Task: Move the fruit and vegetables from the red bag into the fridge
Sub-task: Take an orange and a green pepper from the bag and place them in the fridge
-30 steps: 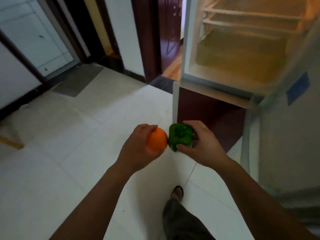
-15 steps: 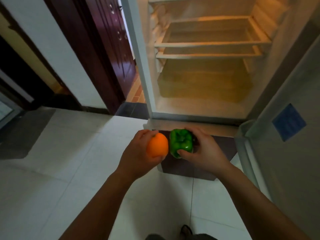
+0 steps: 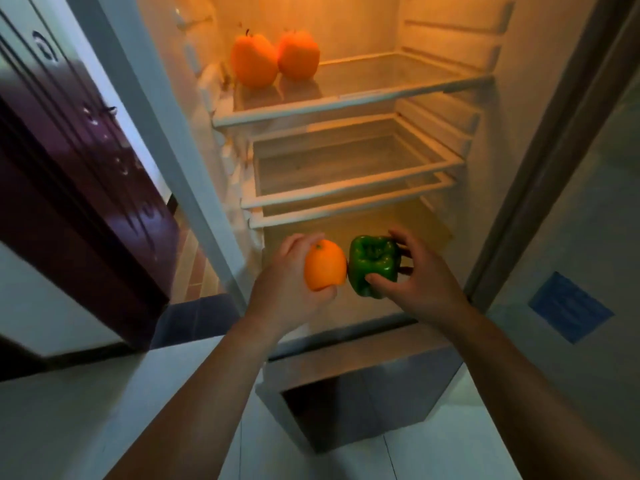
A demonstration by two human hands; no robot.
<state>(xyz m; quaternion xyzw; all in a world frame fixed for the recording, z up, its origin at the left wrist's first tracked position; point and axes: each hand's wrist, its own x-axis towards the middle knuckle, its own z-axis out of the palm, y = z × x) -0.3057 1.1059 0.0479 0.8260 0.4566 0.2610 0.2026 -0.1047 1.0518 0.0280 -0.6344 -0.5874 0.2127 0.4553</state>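
Observation:
My left hand (image 3: 284, 289) grips an orange (image 3: 325, 265), and my right hand (image 3: 420, 282) grips a green bell pepper (image 3: 373, 265). The two touch side by side in front of the fridge's lowest compartment. The open fridge (image 3: 346, 109) fills the upper middle, lit yellow inside. Two orange-coloured fruits (image 3: 254, 60) (image 3: 298, 54) stand at the left of its top glass shelf. The shelves below them hold nothing. The red bag is out of view.
The open fridge door (image 3: 571, 237), with a blue sticker (image 3: 569, 306), stands at the right. A dark red wooden door (image 3: 79, 188) is at the left. White tiled floor (image 3: 86, 410) lies below, and the closed lower fridge compartment (image 3: 363, 393) is under my hands.
My view has tilted up and closed in on the fridge, bringing the top shelf with its two fruits into sight. Both hands, still holding the orange and the pepper, have moved closer to the fridge opening.

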